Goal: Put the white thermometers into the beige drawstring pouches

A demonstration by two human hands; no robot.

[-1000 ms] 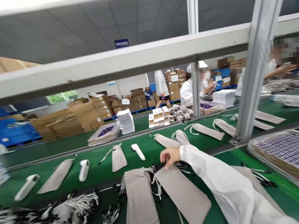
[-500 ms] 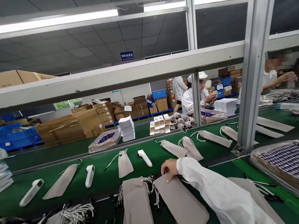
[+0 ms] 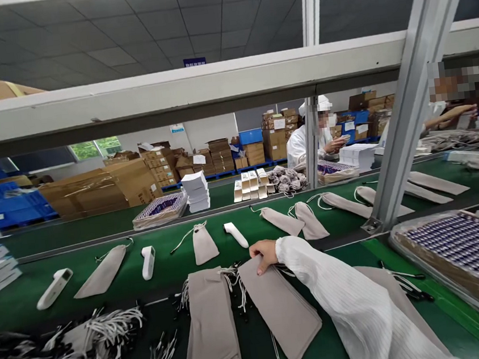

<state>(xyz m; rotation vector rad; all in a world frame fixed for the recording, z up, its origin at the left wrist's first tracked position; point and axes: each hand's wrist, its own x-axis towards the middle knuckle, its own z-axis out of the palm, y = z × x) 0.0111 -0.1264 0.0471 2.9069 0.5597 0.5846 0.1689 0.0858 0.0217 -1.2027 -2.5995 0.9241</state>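
Note:
My right hand (image 3: 265,255), in a white sleeve, is at the far end of a stack of grey drawstring pouches (image 3: 283,312). Its thumb presses on the top pouch while the fingers curl over the far edge, partly hidden. Just left of it lies a second pouch stack (image 3: 214,325), with white cords and black cord ends at its far end. Under my right forearm another grey pouch (image 3: 390,286) partly shows. My left hand is out of view; only a blurred white patch, perhaps its sleeve, shows at the bottom edge.
A pile of corded pouches (image 3: 98,343) lies at the near left. On the green belt (image 3: 168,278) beyond are white handheld thermometers (image 3: 148,263) and single pouches (image 3: 205,243). A metal post (image 3: 403,105) and a tray of patterned items (image 3: 465,253) stand right. Co-workers sit across.
The view has tilted down, so the overhead beam sits higher in the picture. My right hand stays at the far end of the same stack. A blurred white patch has appeared at the bottom edge.

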